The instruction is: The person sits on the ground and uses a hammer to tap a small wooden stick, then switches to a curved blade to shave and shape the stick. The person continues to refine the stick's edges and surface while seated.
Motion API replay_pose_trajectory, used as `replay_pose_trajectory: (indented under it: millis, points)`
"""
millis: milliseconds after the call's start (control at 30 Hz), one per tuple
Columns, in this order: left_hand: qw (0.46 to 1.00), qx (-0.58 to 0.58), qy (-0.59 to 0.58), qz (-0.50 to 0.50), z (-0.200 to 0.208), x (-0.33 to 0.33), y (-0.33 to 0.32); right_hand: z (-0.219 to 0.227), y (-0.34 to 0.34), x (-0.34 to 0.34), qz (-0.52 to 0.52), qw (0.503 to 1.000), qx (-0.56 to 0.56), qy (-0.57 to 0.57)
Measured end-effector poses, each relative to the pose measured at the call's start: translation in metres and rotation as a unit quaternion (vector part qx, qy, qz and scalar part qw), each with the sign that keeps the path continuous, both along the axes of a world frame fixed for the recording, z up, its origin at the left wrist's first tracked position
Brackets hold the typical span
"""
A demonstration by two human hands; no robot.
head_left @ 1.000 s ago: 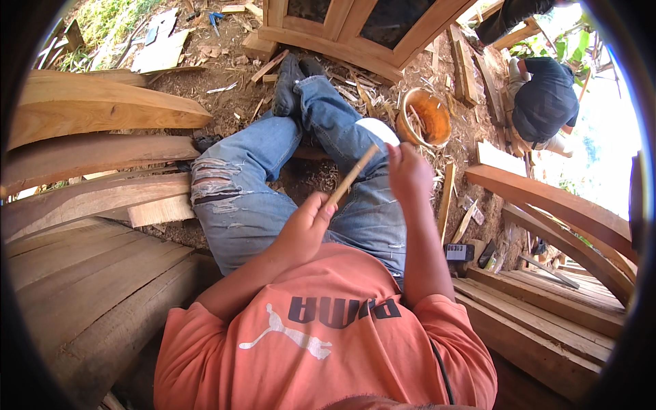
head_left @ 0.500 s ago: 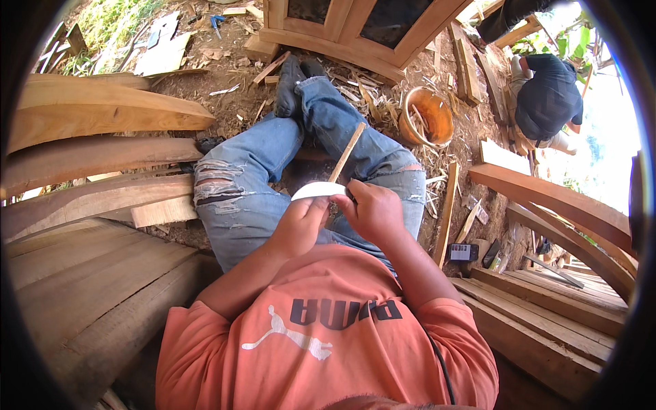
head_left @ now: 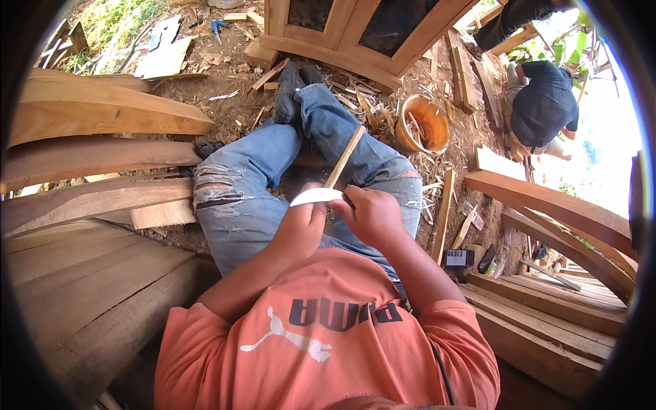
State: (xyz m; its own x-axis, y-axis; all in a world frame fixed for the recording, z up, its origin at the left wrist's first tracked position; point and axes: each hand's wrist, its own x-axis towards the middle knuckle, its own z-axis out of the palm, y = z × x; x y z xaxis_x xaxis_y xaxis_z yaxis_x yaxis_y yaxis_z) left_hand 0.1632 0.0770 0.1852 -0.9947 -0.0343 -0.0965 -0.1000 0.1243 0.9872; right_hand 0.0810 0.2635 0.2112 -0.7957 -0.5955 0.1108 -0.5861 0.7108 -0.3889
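A knife with a bright, curved, glare-washed blade (head_left: 316, 196) lies crosswise between my hands, over my lap. My right hand (head_left: 374, 215) is closed round its dark handle, of which only a little shows. On the other side, my left hand (head_left: 302, 222) grips a thin wooden stick (head_left: 346, 156) close behind the blade. Its thumb lies up against the blade's near edge. The stick points up and away between my knees, and its lower end is hidden by blade and fingers.
Ahead stands a panelled wooden frame (head_left: 335, 49). An orange bucket (head_left: 415, 142) with wood scraps is right of my legs. Curved timbers (head_left: 109, 109) lie at left, planks (head_left: 547, 311) at right near a phone (head_left: 458, 257). A person in dark clothes (head_left: 544, 99) bends over at far right.
The knife blade has tilted slightly and its right end sits a little lower. My left fingertips now show above the blade. The whole view has shifted slightly.
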Motion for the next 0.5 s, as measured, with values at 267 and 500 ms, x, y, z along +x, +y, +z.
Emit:
replay_pose_trajectory:
  millis: [267, 500]
  points:
    - [1.0, 0.009, 0.0, 0.02, 0.003, -0.008, 0.001, 0.004, -0.005, -0.002, -0.026, 0.999, 0.007, 0.03]
    - [0.984, 0.168, -0.052, -0.027, 0.009, 0.011, 0.006, 0.015, 0.032, -0.062, -0.173, 0.982, 0.007, 0.073]
